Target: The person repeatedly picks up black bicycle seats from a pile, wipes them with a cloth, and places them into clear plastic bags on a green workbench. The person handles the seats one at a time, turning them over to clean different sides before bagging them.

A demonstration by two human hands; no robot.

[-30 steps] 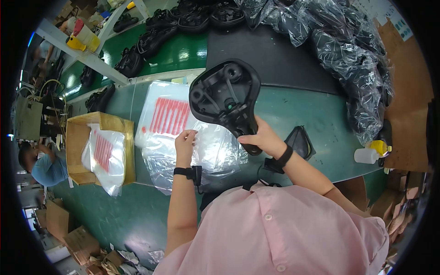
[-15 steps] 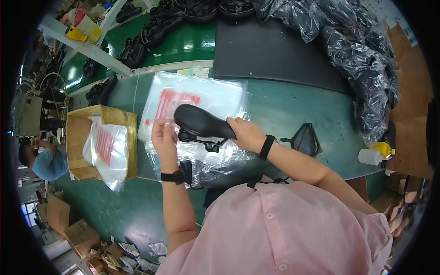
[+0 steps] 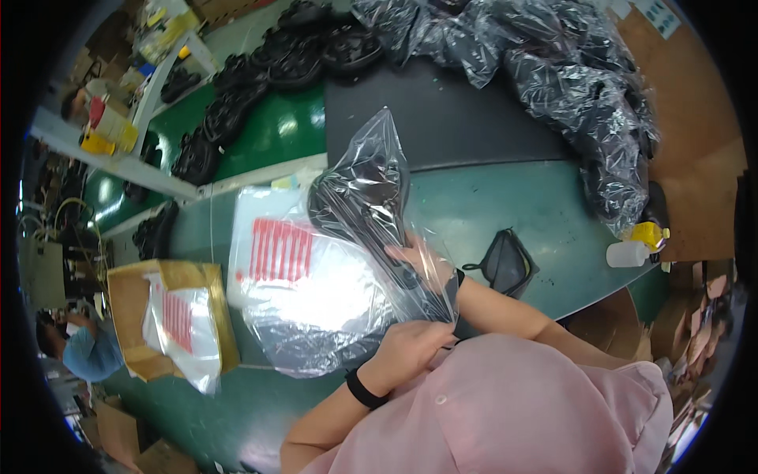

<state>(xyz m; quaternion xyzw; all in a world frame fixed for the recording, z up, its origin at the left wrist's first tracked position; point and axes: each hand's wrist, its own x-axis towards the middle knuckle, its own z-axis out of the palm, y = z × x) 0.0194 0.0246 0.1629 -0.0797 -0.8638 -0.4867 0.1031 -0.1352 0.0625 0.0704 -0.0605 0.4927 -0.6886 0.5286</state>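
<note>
A black bicycle saddle [image 3: 359,197], its underside rails partly visible, lies inside a clear plastic bag [image 3: 385,134] whose pointed corner stands up past the saddle's wide end. My right hand [image 3: 425,267] is closed around the saddle's narrow nose, with the bag's film over its fingers. Close to my chest, my left hand [image 3: 414,347] pinches the edge of the bag; its fingertips are partly hidden. Beneath the saddle spreads a stack of clear plastic bags [image 3: 272,316] printed with red lines.
Left of the stack, a cardboard box [image 3: 125,316] holds more printed bags. A dark pouch [image 3: 505,265] lies at the right, with a white bottle [image 3: 626,254] beyond it. A black mat [image 3: 450,118], bagged saddles [image 3: 584,103] and bare saddles [image 3: 237,103] occupy the far side.
The saddle went from bare to covered by the clear bag and has turned. My left hand moved from beside its wide end to the bag's near edge. The view has shifted.
</note>
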